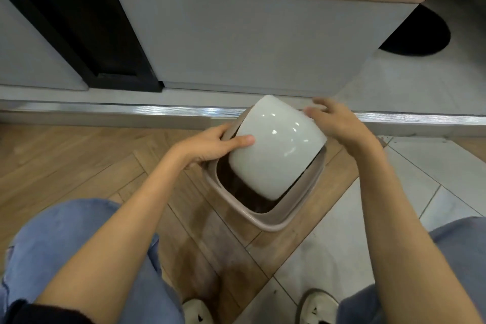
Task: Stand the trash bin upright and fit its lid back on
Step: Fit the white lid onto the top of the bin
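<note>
A small trash bin stands upright on the floor between my knees; I see its taupe rim frame (265, 214) and its dark inside. The glossy white swing lid (273, 147) sits tilted in the frame, its far end raised and its near end dipping into the opening. My left hand (213, 146) grips the left edge of the frame, thumb pressed on the white lid. At the lid's far right corner is my right hand (334, 121), fingers spread, fingertips touching or just off the lid.
A metal floor strip (131, 109) runs across just behind the bin. Beyond it stand a grey cabinet base (249, 42) and a dark gap (86, 34). My jeans-clad knees and white shoes (318, 306) flank the bin on wood and tile flooring.
</note>
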Tool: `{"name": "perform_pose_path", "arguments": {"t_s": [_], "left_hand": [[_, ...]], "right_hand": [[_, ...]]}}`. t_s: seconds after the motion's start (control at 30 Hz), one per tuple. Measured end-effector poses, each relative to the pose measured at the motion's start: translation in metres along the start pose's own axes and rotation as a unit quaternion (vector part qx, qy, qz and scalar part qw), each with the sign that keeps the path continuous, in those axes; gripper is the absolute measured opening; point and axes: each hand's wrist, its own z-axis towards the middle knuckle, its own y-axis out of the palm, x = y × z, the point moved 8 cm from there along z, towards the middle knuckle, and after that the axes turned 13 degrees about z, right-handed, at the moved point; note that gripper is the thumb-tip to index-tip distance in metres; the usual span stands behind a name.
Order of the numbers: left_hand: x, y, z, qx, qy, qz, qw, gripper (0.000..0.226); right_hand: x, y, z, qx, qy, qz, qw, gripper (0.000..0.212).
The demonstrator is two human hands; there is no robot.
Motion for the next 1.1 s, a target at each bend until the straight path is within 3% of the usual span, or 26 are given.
{"name": "perform_pose_path", "arguments": {"t_s": [0.07,0.13,0.23,0.33,0.5,0.7,0.87,1.1], "left_hand": [[-0.006,0.006,-0.007,0.020,0.006,-0.009,1.000,0.059],[-0.012,0.013,-0.015,0.032,0.006,-0.033,0.999,0.064],[-0.019,0.020,-0.030,0.037,-0.004,-0.070,0.997,0.066],[-0.025,0.026,-0.042,0.045,-0.024,-0.129,0.990,0.065],[-0.038,0.040,-0.051,0.088,-0.088,-0.166,0.978,0.109],[-0.051,0.042,-0.045,0.114,-0.101,-0.192,0.970,0.128],[-0.051,0.043,-0.041,0.133,-0.062,-0.234,0.961,0.118],[-0.050,0.049,-0.034,0.209,-0.051,-0.272,0.938,0.109]], "right_hand": [[0.034,-0.006,-0.037,0.019,0.089,0.087,0.992,0.060],[0.056,0.006,-0.067,-0.022,0.141,0.157,0.977,0.069],[0.056,0.017,-0.077,-0.044,0.120,0.225,0.966,0.070],[0.048,0.029,-0.073,-0.073,0.088,0.214,0.970,0.067],[0.032,0.042,-0.056,-0.057,0.020,0.199,0.978,0.062],[0.028,0.040,-0.052,-0.075,0.009,0.202,0.976,0.083],[0.068,0.045,-0.086,-0.057,0.056,0.213,0.974,0.097],[0.065,0.053,-0.065,-0.003,-0.013,0.220,0.975,0.067]]}}
